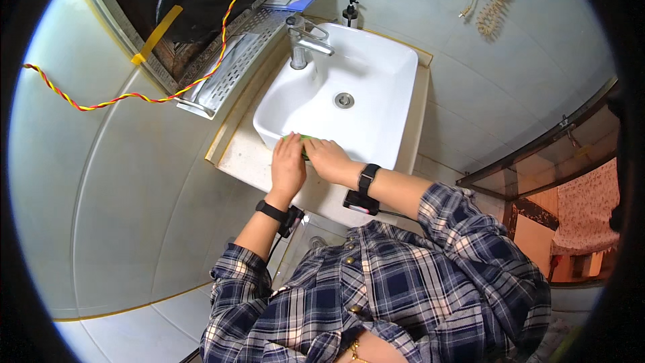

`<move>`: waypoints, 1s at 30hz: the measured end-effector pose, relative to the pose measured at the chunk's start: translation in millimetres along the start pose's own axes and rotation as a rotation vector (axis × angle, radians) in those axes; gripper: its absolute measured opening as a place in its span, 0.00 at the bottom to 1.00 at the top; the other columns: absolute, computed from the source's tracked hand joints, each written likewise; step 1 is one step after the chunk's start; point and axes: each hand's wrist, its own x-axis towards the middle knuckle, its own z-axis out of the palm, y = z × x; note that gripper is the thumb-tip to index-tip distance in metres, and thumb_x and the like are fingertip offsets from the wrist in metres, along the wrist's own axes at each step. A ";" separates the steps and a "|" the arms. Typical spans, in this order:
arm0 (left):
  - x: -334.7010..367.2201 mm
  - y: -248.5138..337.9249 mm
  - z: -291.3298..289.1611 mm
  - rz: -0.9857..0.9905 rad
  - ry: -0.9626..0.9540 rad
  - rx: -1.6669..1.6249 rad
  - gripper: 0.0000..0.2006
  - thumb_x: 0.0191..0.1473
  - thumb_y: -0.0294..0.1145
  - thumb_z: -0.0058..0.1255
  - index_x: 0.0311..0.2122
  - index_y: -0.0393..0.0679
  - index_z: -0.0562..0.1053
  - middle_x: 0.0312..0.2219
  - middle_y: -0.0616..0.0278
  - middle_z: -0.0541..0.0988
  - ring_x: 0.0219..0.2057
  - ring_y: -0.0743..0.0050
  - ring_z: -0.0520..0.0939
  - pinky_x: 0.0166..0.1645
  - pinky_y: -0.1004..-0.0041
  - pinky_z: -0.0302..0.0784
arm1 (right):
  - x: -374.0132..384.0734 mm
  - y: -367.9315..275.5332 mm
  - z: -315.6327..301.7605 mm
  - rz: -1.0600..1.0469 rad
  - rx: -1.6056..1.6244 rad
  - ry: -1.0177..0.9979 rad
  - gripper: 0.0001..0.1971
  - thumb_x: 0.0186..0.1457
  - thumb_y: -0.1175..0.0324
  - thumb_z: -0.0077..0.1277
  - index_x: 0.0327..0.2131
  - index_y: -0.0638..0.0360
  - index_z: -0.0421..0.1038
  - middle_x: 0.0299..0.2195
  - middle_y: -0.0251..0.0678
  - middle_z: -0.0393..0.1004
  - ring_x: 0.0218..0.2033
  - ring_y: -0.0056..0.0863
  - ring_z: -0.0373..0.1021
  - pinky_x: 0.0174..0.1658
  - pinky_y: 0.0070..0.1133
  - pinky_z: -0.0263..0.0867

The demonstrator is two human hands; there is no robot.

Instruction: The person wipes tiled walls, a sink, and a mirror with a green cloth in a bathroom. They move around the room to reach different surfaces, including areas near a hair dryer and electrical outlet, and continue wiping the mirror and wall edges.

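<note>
**L hand & R hand over small green item at near edge of glossy white rectangular sink**

Nearest: navy/white/black plaid shirt w/ rolled sleeves & gold-coloured buttons. Each wrist has a black strap: L strap, R strap, both w/ a small dark box attached underneath.

Hands sit side by side, v. close. L: fingers together, pointing away from body, bent over the item. R: fingers bent, angled left, on the item's right side. Only slivers of green show around the fingers, so can't tell if either hand is actually clamped on it or just pressing. Item's at the sink's near rim, L of ctr.

Beneath sink: pale stone-look counter. Farther in: round metal drain in basin floor; chrome single-spout faucet on sink's L side, spout over basin. L of that, perforated metal shelf, red-&-yellow twisted wire nearby. Behind sink: dark bottle w/ black pump. Far wall, upper R: coiled beige cord.
</note>
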 end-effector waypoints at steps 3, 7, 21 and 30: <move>-6.7 41.3 12.6 0.033 -0.028 -0.064 0.17 0.47 0.18 0.46 0.45 0.36 0.70 0.49 0.48 0.75 0.55 0.50 0.71 0.63 0.54 0.59 | -48.1 12.5 -15.7 0.025 0.046 -0.004 0.22 0.48 0.75 0.48 0.48 0.70 0.63 0.44 0.49 0.71 0.46 0.42 0.70 0.46 0.33 0.66; -12.4 75.8 22.8 0.079 -0.073 -0.100 0.17 0.48 0.19 0.46 0.46 0.36 0.70 0.49 0.49 0.74 0.57 0.54 0.70 0.64 0.57 0.58 | -86.9 21.0 -28.1 0.046 0.071 0.061 0.21 0.47 0.77 0.45 0.48 0.71 0.63 0.43 0.50 0.71 0.44 0.45 0.70 0.45 0.34 0.66; 2.5 22.5 0.7 0.028 -0.071 0.036 0.14 0.48 0.18 0.47 0.43 0.37 0.70 0.48 0.49 0.76 0.55 0.52 0.73 0.62 0.54 0.60 | -26.1 13.2 -0.8 0.018 0.118 0.089 0.19 0.47 0.76 0.47 0.46 0.69 0.65 0.42 0.47 0.72 0.43 0.42 0.71 0.44 0.34 0.67; -2.8 91.1 23.9 0.143 -0.140 -0.136 0.13 0.46 0.20 0.49 0.41 0.37 0.71 0.44 0.49 0.77 0.51 0.52 0.75 0.60 0.55 0.63 | -108.0 45.4 -34.9 0.024 0.144 0.003 0.15 0.50 0.76 0.43 0.43 0.66 0.68 0.43 0.44 0.73 0.43 0.41 0.70 0.46 0.34 0.64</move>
